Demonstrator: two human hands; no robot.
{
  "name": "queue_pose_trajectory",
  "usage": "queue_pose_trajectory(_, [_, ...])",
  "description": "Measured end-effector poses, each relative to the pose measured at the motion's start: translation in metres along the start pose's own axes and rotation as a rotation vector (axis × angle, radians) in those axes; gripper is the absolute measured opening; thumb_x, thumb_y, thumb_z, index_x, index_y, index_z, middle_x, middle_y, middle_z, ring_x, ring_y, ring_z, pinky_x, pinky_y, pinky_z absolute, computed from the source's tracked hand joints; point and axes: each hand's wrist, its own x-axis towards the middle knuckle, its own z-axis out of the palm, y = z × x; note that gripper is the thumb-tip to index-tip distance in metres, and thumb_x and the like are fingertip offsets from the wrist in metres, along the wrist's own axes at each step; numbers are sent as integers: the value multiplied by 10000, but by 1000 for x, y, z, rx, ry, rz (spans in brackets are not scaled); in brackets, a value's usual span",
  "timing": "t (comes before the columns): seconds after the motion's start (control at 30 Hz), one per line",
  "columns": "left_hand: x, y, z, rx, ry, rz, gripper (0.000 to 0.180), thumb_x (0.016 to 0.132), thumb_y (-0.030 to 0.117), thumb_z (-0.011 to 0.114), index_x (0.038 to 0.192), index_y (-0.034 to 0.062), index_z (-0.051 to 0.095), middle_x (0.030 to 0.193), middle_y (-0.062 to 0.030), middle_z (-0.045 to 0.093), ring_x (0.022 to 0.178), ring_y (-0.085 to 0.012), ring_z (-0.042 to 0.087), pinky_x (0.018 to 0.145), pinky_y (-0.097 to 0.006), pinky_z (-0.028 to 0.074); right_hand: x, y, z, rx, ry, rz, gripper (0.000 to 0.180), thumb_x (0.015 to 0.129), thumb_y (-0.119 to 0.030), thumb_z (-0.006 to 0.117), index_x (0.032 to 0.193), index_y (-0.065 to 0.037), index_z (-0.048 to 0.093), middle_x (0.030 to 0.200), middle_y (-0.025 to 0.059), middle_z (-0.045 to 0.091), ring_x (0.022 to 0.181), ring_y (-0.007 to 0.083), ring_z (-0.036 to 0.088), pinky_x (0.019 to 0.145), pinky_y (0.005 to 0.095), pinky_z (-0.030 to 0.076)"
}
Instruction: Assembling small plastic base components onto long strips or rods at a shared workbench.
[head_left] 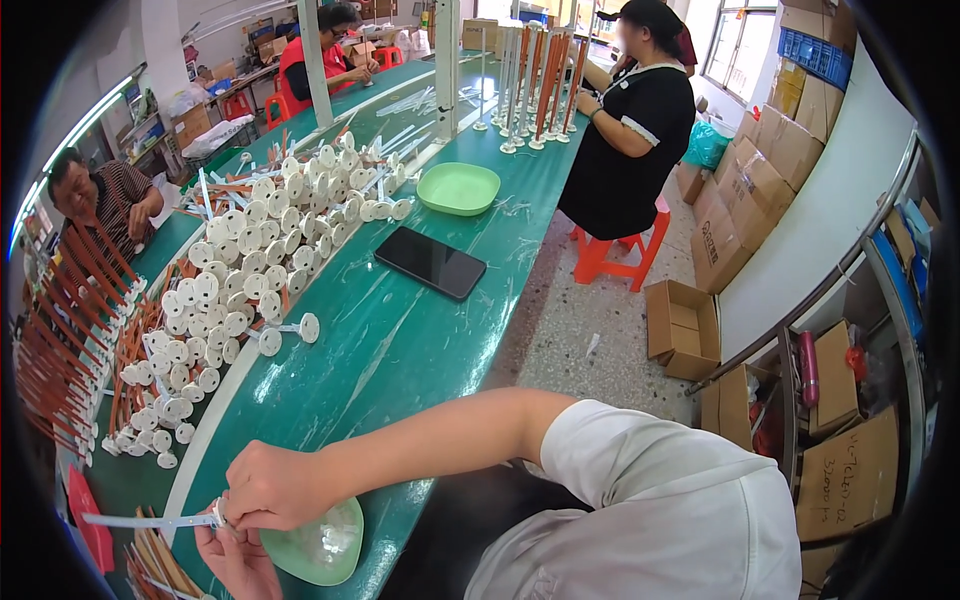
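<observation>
At the lower left of the head view, my two hands meet at a pale strip (150,521) with a small white round end. My right hand (275,485) reaches across from the right, its fingers closed at the round end. Below it, my left hand (238,562) is closed around the same end, partly hidden by the right hand. The strip's free end points left. Beside my hands lies a green dish (350,545) holding small clear pieces too fine to make out. A large pile of white-disc pieces (245,250) with pale and orange-brown strips sits beyond.
On the green table (400,340) lie a black phone (430,262) and a second green dish (458,180). Upright orange-brown strips (545,90) stand farther back. Three people work around the table. Cartons (745,220) and a red stool (625,250) are to the right.
</observation>
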Motion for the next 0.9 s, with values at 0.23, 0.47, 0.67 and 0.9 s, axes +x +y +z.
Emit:
queue_pose_trajectory(0.23, [-3, 4, -12, -33, 43, -39, 485, 942, 150, 594, 1319, -20, 342, 1264, -154, 512, 1116, -214, 590, 966, -315, 508, 4, -3, -4, 161, -58, 88, 51, 644, -91, 713, 688, -97, 688, 663, 38, 663, 587, 263, 594, 547, 369, 472])
queue_pose_trajectory(0.47, [-3, 3, -11, -24, 34, -51, 478, 931, 151, 611, 1294, -26, 355, 1254, -156, 515, 1122, -220, 590, 963, -318, 515, 1, 0, -3, 143, -51, 131, 44, 658, -97, 718, 681, -88, 682, 648, 44, 654, 580, 252, 594, 537, 348, 469])
queue_pose_trajectory(0.67, [-3, 8, -3, -27, 12, -94, 460, 937, 161, 604, 1276, -34, 362, 1226, -157, 526, 1088, -215, 607, 950, -311, 525, 2, -3, -5, 209, -105, 226, 91, 661, -136, 750, 656, -81, 679, 621, 47, 641, 559, 245, 592, 521, 338, 461])
queue_pose_trajectory(0.9, [-2, 6, 0, -31, 32, -99, 447, 942, 163, 595, 1268, -44, 370, 1205, -155, 534, 1053, -198, 620, 925, -284, 539, 2, -2, -4, 192, -89, 205, 97, 608, -104, 739, 648, -45, 673, 607, 89, 636, 543, 255, 610, 518, 327, 472])
